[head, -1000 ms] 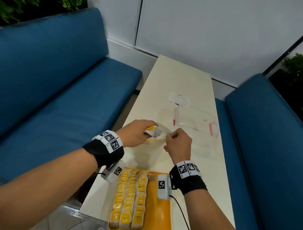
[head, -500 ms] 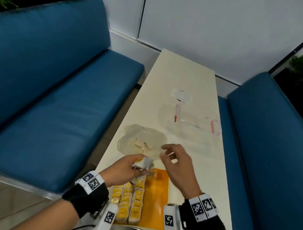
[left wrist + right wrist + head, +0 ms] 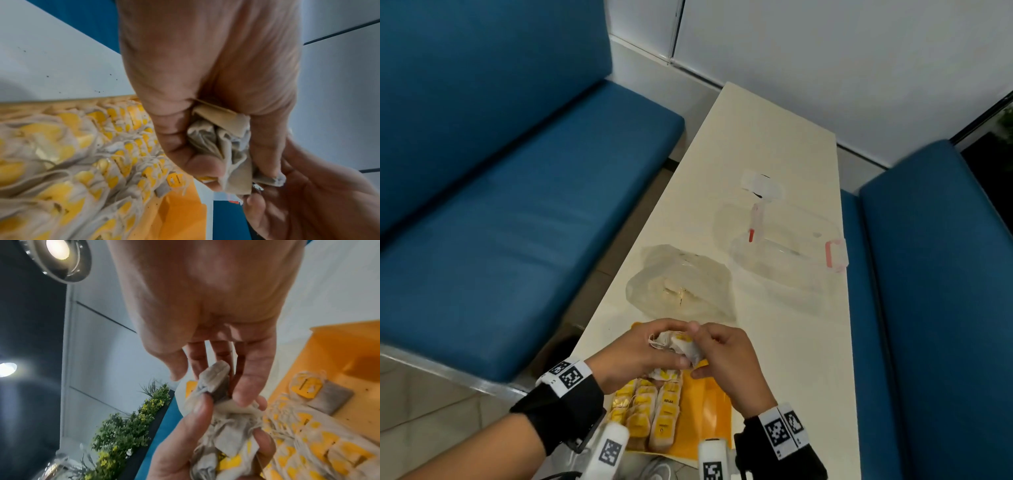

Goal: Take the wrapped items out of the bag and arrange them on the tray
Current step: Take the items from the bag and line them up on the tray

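The fingers (image 3: 176,146) of the left hand (image 3: 640,353) were curled round a small bunch of tea bags (image 3: 678,344), thumb pressed against the crumpled paper, so the bunch sat bundled in the fist just above the far end of the tray (image 3: 709,404). The right hand (image 3: 726,363) met it from the other side: its fingers (image 3: 251,369) were mostly straight and only lightly bent at the tips, which touched one bag that stuck out of the bunch; whether they had closed on it could not be told from the wrist view.

Judged from this, the step in hand was sorting the bags just lifted out, peeling a single bag off the bunch so it could be laid down. The next move would call for a light pinch on that one bag, a clean pull so that strings and yellow tags did not drag the others along, and then a flat placing beside the rows of bags (image 3: 650,414) already lined up on the left part of the tray. The bare orange strip to the right of those rows looked like the room left for it.

Both hands hovered close together over the tray, wrists angled inward, forearms coming in from the near edge of the table (image 3: 774,144). Further out, the clear plastic bag (image 3: 681,284) lay slumped on the table beyond the tray, with a few pale items dimly showing inside. A clear box (image 3: 787,260) with red clips stood to its right.
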Available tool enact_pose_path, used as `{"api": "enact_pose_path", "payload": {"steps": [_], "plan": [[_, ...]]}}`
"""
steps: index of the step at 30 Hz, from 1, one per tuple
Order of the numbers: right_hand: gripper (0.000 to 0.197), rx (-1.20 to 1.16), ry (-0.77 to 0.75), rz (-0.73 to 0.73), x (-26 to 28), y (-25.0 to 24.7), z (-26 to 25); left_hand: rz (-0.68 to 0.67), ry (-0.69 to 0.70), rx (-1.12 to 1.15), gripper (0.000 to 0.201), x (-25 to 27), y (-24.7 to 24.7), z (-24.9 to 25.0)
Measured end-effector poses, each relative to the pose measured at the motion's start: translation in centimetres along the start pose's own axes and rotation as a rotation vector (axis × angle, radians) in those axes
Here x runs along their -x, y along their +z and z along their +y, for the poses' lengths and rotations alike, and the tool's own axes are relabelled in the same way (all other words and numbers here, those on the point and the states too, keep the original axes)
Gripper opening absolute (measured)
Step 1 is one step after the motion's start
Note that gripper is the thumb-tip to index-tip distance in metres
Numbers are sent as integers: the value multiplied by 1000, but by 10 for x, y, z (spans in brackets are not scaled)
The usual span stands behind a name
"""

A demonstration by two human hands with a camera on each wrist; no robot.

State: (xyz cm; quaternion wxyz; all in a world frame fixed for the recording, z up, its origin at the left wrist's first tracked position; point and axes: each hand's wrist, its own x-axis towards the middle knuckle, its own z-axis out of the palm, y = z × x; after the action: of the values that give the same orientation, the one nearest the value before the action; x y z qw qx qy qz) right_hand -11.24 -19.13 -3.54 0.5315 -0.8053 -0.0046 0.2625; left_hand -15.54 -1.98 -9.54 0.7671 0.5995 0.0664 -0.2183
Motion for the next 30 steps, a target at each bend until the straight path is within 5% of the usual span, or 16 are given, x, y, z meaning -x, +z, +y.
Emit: {"api": "enact_pose_path", "payload": {"steps": [4,10,17,30], "plan": [[6,-9,20,-79,1,-3,0,-26,-2,37,49,1,-4,-2],[36,97,-15,-252,5,-7,-8,-54,18,45,44,7,-4,2],[11,460,-149,-145,4,-8,-8,-3,-17,28,34,10,0,2],[14,380,-34,29,3,-38,8,82,-81,136,34,16,-15,-6]]}}
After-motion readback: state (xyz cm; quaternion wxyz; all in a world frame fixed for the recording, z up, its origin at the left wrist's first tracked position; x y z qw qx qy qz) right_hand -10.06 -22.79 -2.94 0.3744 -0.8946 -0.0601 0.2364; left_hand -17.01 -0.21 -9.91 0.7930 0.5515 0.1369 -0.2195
